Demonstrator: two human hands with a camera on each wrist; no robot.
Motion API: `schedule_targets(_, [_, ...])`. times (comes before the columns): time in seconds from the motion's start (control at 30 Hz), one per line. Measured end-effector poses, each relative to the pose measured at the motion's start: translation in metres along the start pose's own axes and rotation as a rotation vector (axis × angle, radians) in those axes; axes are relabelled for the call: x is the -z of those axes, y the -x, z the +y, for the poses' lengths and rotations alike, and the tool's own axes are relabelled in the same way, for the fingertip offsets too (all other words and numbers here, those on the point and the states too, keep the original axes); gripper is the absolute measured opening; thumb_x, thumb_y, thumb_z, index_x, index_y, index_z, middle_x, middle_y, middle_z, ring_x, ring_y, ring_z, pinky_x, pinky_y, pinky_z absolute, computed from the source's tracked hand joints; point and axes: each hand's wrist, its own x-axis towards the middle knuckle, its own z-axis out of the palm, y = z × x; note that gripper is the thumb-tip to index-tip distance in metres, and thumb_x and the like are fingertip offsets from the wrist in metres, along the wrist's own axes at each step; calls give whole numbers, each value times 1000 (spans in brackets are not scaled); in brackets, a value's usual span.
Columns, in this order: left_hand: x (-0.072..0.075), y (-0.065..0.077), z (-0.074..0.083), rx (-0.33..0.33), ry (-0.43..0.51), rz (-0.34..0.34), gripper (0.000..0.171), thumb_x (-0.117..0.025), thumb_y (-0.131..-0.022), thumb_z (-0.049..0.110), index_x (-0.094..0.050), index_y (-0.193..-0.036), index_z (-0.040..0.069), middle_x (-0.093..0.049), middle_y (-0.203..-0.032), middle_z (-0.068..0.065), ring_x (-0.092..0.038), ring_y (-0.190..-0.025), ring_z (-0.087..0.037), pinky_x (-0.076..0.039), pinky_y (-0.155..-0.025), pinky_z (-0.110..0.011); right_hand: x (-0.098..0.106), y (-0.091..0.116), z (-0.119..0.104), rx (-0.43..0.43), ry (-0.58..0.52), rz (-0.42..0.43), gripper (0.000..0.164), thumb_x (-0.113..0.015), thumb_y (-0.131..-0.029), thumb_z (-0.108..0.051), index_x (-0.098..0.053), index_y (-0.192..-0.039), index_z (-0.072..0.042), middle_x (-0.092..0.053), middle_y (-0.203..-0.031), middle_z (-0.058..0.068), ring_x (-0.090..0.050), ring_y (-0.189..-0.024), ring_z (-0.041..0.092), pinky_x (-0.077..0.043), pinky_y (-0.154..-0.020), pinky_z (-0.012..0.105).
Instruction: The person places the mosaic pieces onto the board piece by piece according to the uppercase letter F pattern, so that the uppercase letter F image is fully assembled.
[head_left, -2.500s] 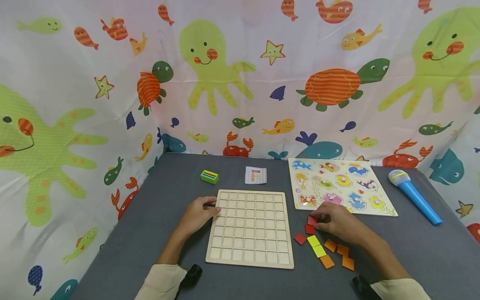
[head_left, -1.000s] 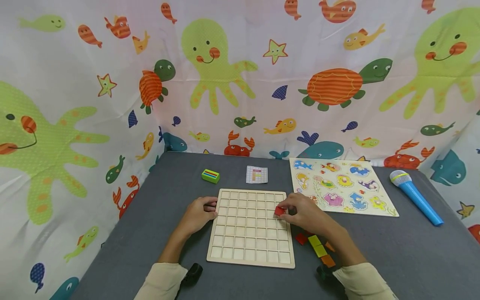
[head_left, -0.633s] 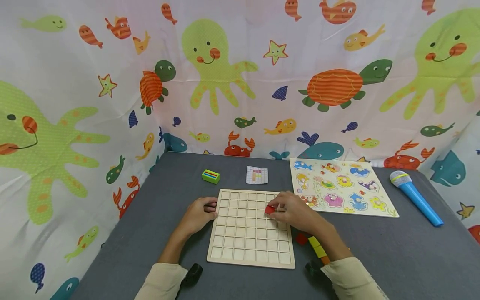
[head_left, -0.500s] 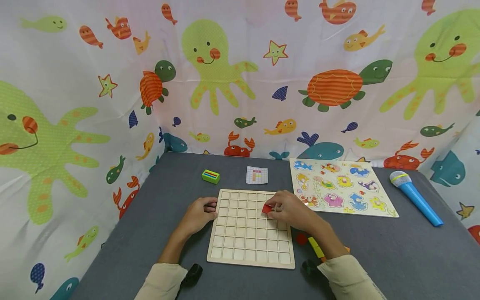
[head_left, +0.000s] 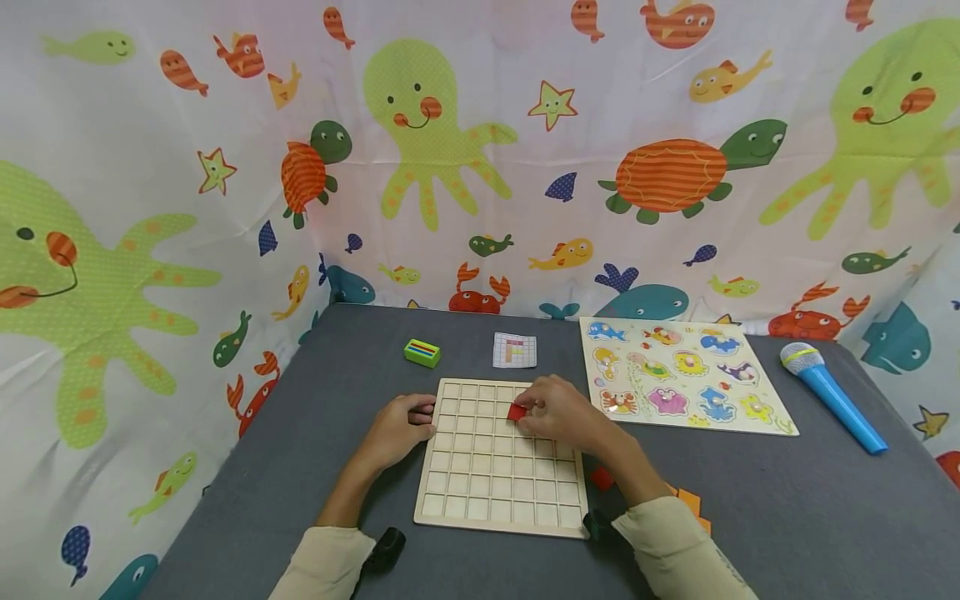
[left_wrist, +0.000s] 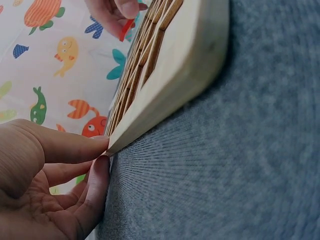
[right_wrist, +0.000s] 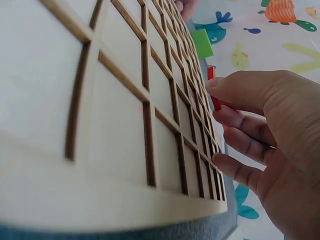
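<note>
Red tile (head_left: pixel 516 412): held above the far half of the gridded board (head_left: pixel 495 475), pinched by its edge and clear of the cells.
Right hand (head_left: pixel 561 412): thumb and fingertip grip the tile; its other fingers hang free, close over the grid.
Left hand (head_left: pixel 397 429): thumb and finger pinch the board's left edge—a useful brace against sliding on the desk (head_left: pixel 300 492).
Cell fit: the step appears to be seating the tile; it should be squared to the raised dividers, lowered level and released only once flat.
Pattern card (head_left: pixel 514 350): beyond the board; its small coloured squares are worth checking—row and column—before letting go.
Loose tiles: a second red tile (head_left: pixel 602 477) and orange tiles (head_left: pixel 688 502) lie near the right forearm, which should avoid brushing them.
</note>
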Motion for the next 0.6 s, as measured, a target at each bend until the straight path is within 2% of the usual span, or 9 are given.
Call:
schedule_targets(0.33, [0,0,-1,1,7,1,47,-76,-93,0,-67,-139,-1,-67,-123,-13,-71,-111,-26,-59,-95,-44,-10,-21,-4,11,5,-9,27,-77,-96,-18,-80,-119,-6,-70,-106,2,-56,-99,19,-48,-83,37])
schedule_targets(0.5, [0,0,0,0,7,-1,47,-75,-93,-1,-67,-139,-1,-67,-123,-13,-70,-111,-26,-59,-96,-44,-15,-29,-9,-2,25,-8,27,-75,-94,-15,-81,-117,-3,-71,-107,3,-57,-100,20,-51,-82,35])
schedule_targets(0.6, [0,1,1,1,10,-2,47,-75,-93,-1,-66,-139,-1,-66,-123,-14,-70,-111,-26,-58,-96,-45,-18,-32,-12,-27,41,-10,26,-75,-95,-14,-80,-118,-3,-71,-111,4,-57,-105,21,-52,-86,38])
